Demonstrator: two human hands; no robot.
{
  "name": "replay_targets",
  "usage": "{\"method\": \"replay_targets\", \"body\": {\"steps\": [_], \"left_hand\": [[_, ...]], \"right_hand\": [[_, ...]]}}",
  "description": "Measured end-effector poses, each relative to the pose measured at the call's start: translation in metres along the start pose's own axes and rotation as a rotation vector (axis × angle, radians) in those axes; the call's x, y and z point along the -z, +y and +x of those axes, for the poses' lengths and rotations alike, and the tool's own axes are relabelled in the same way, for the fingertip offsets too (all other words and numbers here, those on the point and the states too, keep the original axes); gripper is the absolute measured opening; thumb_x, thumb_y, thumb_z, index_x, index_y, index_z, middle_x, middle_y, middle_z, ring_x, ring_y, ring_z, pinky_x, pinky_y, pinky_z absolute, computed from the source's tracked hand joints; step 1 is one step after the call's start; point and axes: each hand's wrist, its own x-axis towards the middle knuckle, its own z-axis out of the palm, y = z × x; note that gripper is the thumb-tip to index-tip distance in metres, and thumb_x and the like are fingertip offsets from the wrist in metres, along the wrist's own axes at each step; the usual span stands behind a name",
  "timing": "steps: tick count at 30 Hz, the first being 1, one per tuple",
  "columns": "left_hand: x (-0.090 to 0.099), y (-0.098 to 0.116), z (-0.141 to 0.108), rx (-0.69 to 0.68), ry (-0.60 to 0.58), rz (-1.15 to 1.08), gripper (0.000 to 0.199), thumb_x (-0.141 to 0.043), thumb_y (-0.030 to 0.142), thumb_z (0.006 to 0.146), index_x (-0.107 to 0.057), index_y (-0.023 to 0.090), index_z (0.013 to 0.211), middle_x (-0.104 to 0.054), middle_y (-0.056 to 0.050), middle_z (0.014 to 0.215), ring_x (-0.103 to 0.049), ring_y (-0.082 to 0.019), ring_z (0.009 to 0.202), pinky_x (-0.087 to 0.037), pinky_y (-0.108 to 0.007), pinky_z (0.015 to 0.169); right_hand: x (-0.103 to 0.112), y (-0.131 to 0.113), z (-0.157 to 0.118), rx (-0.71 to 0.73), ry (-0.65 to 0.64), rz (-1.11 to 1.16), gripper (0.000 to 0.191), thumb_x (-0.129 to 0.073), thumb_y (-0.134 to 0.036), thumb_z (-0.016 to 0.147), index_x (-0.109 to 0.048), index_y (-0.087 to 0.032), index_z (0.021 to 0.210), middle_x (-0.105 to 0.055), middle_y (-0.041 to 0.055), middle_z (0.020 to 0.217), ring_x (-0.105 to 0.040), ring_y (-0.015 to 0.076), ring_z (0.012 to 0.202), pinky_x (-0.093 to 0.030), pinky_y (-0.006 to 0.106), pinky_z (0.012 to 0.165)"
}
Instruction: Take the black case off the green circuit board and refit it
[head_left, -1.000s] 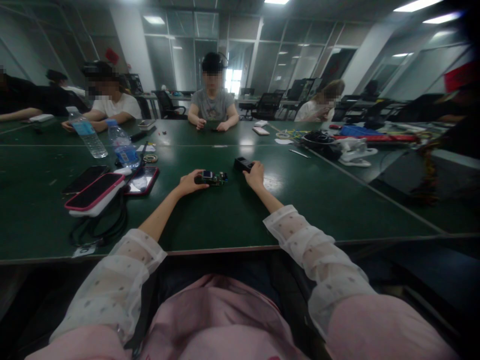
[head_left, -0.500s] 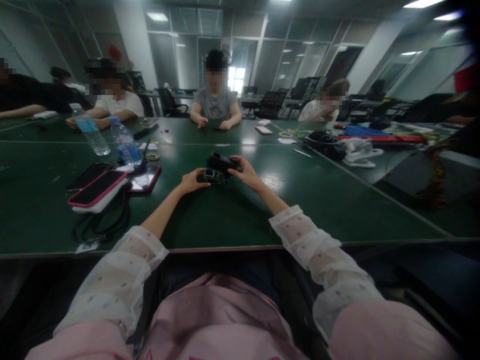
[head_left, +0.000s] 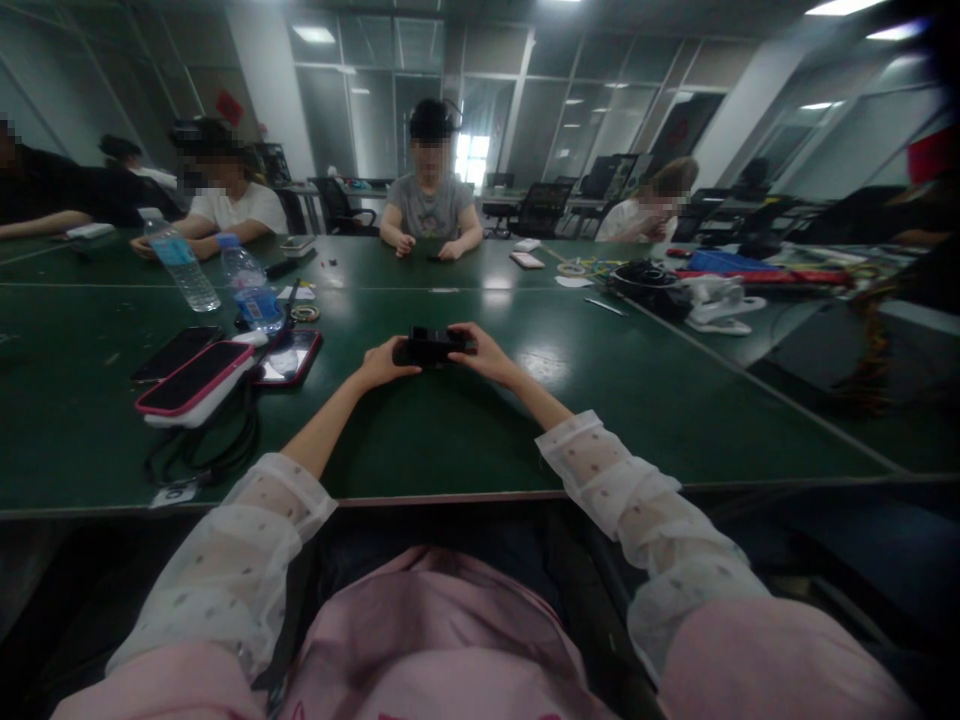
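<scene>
Over the green table (head_left: 480, 430), both hands grip one dark assembly from its two ends. My right hand (head_left: 486, 355) is closed on a black plastic cover (head_left: 431, 346), fingers on its upper edge and thumb at the near side. The cover lies level over a circuit board with a small screen, which is now hidden beneath it. My left hand (head_left: 382, 363) is closed around the left end, where it holds the board. Whether the two parts are fully seated together cannot be made out.
To the left lie several phones, one a pink-rimmed phone (head_left: 199, 377), with a black cable (head_left: 206, 450). Behind them are a leaning water bottle (head_left: 180, 260) and another bottle (head_left: 251, 290). A pen (head_left: 604, 307) and a white device (head_left: 724, 305) lie right. Several people sit around.
My right hand has lowered the black cover from a tilted position onto the circuit board, hiding the small screen. My left hand has stayed in place.
</scene>
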Motion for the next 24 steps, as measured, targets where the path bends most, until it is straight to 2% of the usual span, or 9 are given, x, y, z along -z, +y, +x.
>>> {"method": "replay_targets", "body": {"steps": [8,13,17,24], "left_hand": [[0.003,0.007,-0.003,-0.005,0.001,0.075,0.081,-0.076,0.055,0.067,-0.045,0.024,0.135,-0.061,-0.009,0.132,-0.056,-0.029,0.125,-0.039,-0.045,0.108],[0.003,0.008,-0.002,-0.005,-0.003,0.094,0.080,-0.074,0.057,0.068,-0.047,0.021,0.134,-0.060,-0.011,0.133,-0.055,-0.030,0.124,-0.040,-0.044,0.107],[0.003,0.007,-0.001,-0.016,-0.003,0.096,0.077,-0.073,0.056,0.070,-0.047,0.023,0.133,-0.060,-0.010,0.132,-0.056,-0.030,0.124,-0.039,-0.045,0.107],[0.002,0.007,-0.002,-0.003,0.002,0.109,0.075,-0.073,0.056,0.070,-0.048,0.023,0.133,-0.062,-0.009,0.131,-0.057,-0.031,0.123,-0.039,-0.046,0.107]], "right_hand": [[-0.006,0.025,-0.002,0.010,-0.076,-0.074,0.059,-0.074,-0.037,0.074,-0.051,-0.021,0.126,-0.058,0.0107,0.122,-0.059,0.0267,0.113,-0.051,0.048,0.097],[-0.006,0.026,-0.003,0.009,-0.080,-0.053,0.059,-0.075,-0.037,0.074,-0.050,-0.022,0.125,-0.059,0.0092,0.122,-0.060,0.0260,0.113,-0.050,0.049,0.099],[-0.007,0.026,-0.003,0.005,-0.077,-0.049,0.064,-0.077,-0.037,0.072,-0.049,-0.023,0.127,-0.058,0.0089,0.124,-0.059,0.0257,0.114,-0.049,0.049,0.100],[-0.008,0.028,-0.003,-0.019,-0.050,-0.009,0.060,-0.078,-0.038,0.071,-0.051,-0.022,0.122,-0.059,0.0082,0.120,-0.060,0.0254,0.112,-0.048,0.050,0.100]]}}
